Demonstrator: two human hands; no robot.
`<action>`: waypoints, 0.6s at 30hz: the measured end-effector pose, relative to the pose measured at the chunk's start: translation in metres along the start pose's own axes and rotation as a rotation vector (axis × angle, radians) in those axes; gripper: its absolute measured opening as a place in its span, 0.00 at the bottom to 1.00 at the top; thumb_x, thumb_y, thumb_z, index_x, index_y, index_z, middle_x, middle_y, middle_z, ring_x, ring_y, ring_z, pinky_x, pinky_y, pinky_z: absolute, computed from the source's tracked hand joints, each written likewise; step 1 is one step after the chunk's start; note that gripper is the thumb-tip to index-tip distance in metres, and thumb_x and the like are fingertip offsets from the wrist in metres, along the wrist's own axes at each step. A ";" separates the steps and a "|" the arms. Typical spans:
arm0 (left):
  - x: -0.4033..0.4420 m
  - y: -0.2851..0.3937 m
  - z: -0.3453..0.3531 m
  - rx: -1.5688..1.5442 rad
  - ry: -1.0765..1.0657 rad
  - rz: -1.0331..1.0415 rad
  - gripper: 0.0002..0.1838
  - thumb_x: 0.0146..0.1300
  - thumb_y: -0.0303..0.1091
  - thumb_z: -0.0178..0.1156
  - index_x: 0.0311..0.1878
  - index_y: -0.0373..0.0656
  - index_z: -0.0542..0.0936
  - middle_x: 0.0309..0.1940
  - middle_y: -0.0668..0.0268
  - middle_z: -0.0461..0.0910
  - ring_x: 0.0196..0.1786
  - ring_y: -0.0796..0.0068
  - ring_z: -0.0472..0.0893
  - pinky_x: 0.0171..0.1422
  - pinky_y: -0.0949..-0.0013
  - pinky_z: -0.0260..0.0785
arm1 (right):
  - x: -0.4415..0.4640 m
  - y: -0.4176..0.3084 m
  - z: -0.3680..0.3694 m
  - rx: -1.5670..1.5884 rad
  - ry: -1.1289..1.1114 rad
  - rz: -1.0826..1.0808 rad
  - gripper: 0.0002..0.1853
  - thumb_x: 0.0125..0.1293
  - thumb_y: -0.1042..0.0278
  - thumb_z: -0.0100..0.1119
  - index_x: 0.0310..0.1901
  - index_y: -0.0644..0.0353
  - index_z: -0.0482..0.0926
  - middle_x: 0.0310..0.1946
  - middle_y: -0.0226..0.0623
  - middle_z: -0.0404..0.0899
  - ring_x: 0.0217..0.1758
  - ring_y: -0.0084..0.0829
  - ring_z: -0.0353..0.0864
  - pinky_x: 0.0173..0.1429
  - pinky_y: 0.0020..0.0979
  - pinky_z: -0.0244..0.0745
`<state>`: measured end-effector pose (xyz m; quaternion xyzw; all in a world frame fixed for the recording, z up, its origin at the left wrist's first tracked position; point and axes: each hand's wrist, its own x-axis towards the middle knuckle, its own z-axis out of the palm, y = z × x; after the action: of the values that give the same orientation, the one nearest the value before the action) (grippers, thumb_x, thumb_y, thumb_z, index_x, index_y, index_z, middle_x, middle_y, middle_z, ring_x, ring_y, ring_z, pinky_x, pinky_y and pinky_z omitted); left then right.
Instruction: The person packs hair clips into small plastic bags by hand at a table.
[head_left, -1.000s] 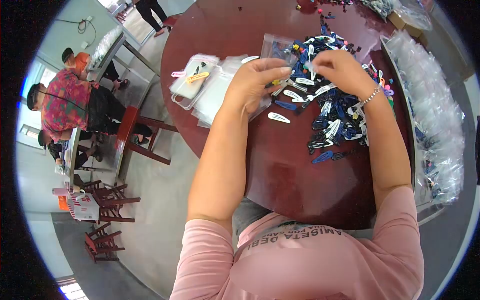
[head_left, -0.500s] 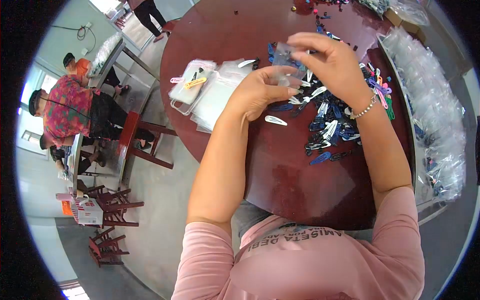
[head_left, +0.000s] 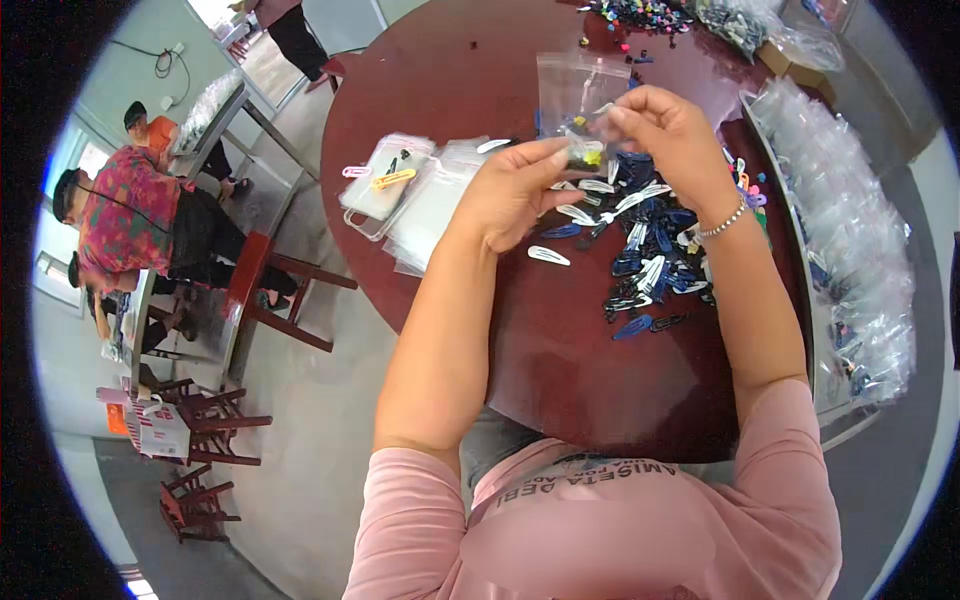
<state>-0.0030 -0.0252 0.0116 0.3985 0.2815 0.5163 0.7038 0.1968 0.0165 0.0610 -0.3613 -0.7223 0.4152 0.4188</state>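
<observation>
A clear zip plastic bag (head_left: pixel 563 85) is held up over the round table, with small yellow and dark pieces showing in its lower part. My left hand (head_left: pixel 515 195) pinches its lower left corner between thumb and fingers. At the bag's right side, my right hand (head_left: pixel 672 140) is closed, thumb and fingertips together on its edge. Below both hands spreads a pile of blue, black and white snap hair clips (head_left: pixel 655 240). One white hair clip (head_left: pixel 548 256) lies apart near my left wrist.
Flat empty plastic bags (head_left: pixel 425 215) are stacked on the left, topped by a yellow clip (head_left: pixel 393 179) and a pink clip (head_left: pixel 355 172). Filled bags (head_left: pixel 855 250) crowd a tray on the right. Small colourful clips (head_left: pixel 640 15) lie at the back. Other people sit at a left table.
The bag now hangs more upright and spread out, with yellow pieces visible inside. My right hand has shifted slightly right and down; my left hand stays close to where it was.
</observation>
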 end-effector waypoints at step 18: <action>-0.038 0.018 0.072 0.198 -0.173 0.596 0.08 0.59 0.24 0.62 0.40 0.30 0.82 0.39 0.58 0.82 0.42 0.71 0.80 0.47 0.74 0.72 | -0.171 -0.057 -0.188 -0.741 0.577 0.056 0.09 0.69 0.66 0.56 0.43 0.62 0.79 0.34 0.28 0.82 0.37 0.17 0.76 0.42 0.21 0.70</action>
<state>0.0348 -0.0783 0.0640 0.5723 0.1405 0.6338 0.5010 0.4236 -0.0990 0.1178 -0.6063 -0.6660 0.0232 0.4340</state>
